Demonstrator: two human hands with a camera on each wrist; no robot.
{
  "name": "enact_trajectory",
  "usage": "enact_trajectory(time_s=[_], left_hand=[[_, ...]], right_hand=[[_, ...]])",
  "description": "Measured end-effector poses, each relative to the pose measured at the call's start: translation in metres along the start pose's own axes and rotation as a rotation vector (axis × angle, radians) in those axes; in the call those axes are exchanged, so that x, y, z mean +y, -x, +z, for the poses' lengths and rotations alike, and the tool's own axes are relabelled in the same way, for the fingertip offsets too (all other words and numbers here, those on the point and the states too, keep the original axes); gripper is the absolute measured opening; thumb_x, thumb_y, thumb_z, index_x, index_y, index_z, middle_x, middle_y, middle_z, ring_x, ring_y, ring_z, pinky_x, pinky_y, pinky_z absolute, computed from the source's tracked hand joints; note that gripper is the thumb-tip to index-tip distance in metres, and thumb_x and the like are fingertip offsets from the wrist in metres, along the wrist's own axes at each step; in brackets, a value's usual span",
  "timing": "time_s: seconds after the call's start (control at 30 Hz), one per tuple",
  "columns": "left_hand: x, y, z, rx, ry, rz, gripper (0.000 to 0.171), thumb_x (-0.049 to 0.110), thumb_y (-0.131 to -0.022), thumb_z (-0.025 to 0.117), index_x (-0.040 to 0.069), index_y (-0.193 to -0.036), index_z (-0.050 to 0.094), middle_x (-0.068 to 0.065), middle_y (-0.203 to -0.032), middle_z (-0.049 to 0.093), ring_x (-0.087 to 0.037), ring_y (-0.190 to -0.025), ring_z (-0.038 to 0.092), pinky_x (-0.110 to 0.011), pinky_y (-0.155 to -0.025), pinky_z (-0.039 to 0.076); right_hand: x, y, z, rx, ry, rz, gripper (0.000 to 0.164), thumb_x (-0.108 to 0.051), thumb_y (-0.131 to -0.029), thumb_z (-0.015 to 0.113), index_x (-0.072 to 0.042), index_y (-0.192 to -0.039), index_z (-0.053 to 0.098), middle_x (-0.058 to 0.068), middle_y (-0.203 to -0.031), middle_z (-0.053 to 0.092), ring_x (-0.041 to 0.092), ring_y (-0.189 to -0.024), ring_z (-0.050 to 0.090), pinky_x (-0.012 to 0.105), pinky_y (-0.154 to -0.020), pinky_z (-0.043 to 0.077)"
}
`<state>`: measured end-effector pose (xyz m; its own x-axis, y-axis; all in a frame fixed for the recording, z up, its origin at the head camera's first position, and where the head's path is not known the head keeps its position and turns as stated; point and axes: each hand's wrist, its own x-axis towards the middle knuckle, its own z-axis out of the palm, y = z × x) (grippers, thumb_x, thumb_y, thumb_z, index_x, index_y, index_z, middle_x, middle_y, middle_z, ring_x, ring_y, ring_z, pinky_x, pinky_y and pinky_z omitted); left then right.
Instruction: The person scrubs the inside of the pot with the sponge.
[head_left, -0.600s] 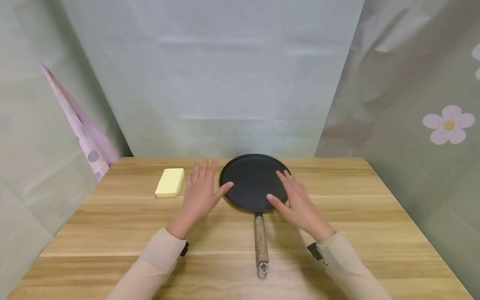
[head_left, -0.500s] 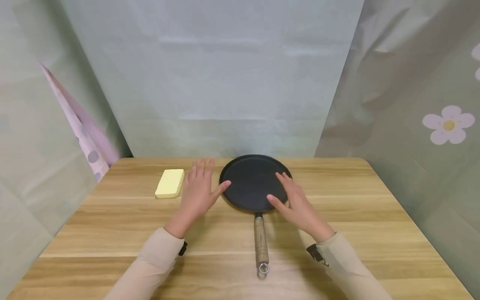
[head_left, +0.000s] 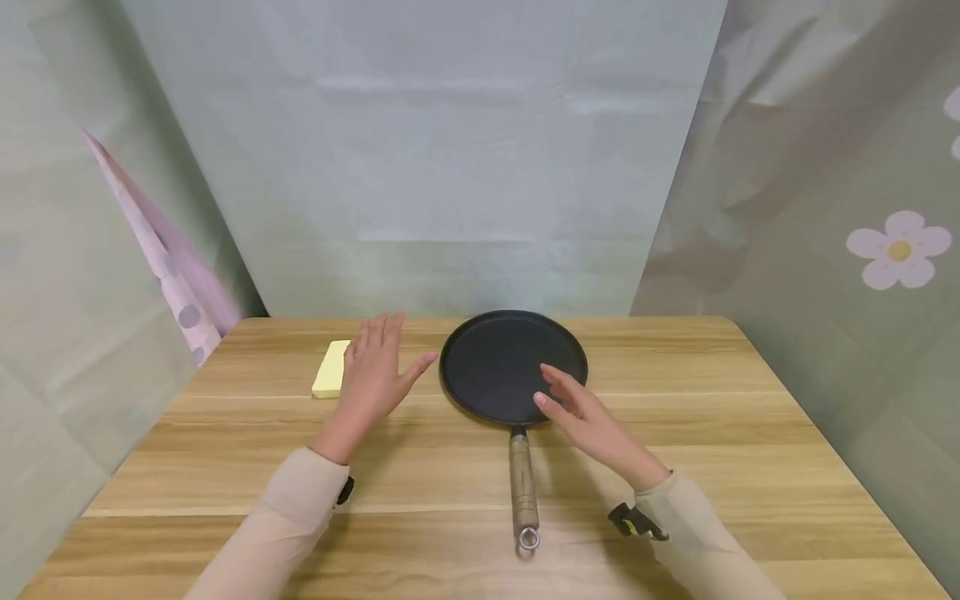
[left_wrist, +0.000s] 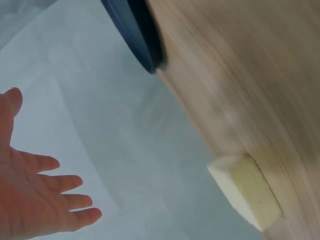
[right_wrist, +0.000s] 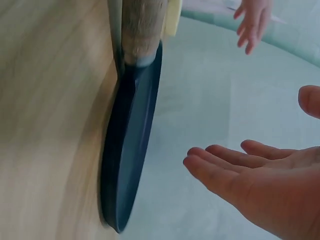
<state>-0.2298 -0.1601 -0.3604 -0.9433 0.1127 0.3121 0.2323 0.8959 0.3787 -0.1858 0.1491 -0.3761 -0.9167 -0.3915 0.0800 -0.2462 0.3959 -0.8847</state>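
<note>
A round black flat pan (head_left: pixel 495 362) lies at the back middle of the table, its wooden handle (head_left: pixel 522 487) pointing toward me. To its left is a pale yellow rectangular block (head_left: pixel 330 375), partly hidden behind my left hand (head_left: pixel 371 375) in the head view. That hand hovers over the table with fingers extended and thumb spread, holding nothing. In the left wrist view the block (left_wrist: pixel 247 192) shows below the fingers' level, apart from them. My right hand (head_left: pixel 592 421) is raised over the pan's right front edge, fingers slightly bent, holding nothing; the right wrist view shows it apart from the pan (right_wrist: pixel 127 150).
The wooden table (head_left: pixel 712 467) ends at a hanging grey-green sheet (head_left: pixel 450 167) behind. More sheets hang on both sides, the right one printed with a pale flower (head_left: pixel 898 250). Dark bands (head_left: pixel 636 522) sit at the sleeve cuffs.
My left hand has moved left, away from the pan, and now covers part of the yellow block. My right hand's fingers have drawn in slightly toward the thumb. Pan and block stay put.
</note>
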Motion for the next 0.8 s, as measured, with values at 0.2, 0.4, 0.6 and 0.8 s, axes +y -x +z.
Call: enact_trajectory(time_s=[0.2,0.4,0.6,0.8], left_hand=[[-0.018,-0.004,-0.003,-0.003,-0.046,-0.007,0.084,0.05,-0.093,0.056,0.0,-0.151,0.022,-0.03,-0.152,0.02,-0.05,-0.141,0.01,-0.065,-0.109,0.01],[-0.037,-0.008,-0.004,-0.059,-0.086,-0.015,0.082,0.047,-0.095,0.055,-0.001,-0.152,0.019,-0.031,-0.154,0.015,-0.05,-0.141,0.005,-0.065,-0.109,0.007],[-0.055,-0.012,-0.004,-0.077,-0.144,-0.001,0.079,0.045,-0.096,0.055,-0.003,-0.15,0.021,-0.033,-0.151,0.019,-0.052,-0.14,0.009,-0.066,-0.109,0.01],[-0.072,-0.014,-0.004,-0.112,-0.152,0.007,0.079,0.043,-0.097,0.054,-0.004,-0.15,0.02,-0.033,-0.15,0.019,-0.053,-0.139,0.01,-0.066,-0.108,0.012]], right_hand=[[0.001,0.004,0.002,-0.018,-0.147,0.092,0.061,-0.042,-0.099,0.05,-0.013,-0.15,0.031,0.014,-0.151,0.036,0.028,-0.138,0.036,0.048,-0.11,0.03],[0.006,0.011,0.003,-0.038,-0.262,0.138,0.061,-0.04,-0.099,0.05,-0.007,-0.148,0.033,0.019,-0.149,0.037,0.035,-0.134,0.04,0.046,-0.109,0.033],[0.009,0.015,0.006,-0.066,-0.358,0.194,0.062,-0.033,-0.1,0.051,0.003,-0.147,0.031,0.025,-0.146,0.037,0.039,-0.128,0.045,0.044,-0.106,0.038],[0.014,0.018,0.008,-0.104,-0.424,0.208,0.058,-0.023,-0.101,0.049,0.014,-0.142,0.029,0.033,-0.138,0.043,0.044,-0.121,0.049,0.044,-0.102,0.042]])
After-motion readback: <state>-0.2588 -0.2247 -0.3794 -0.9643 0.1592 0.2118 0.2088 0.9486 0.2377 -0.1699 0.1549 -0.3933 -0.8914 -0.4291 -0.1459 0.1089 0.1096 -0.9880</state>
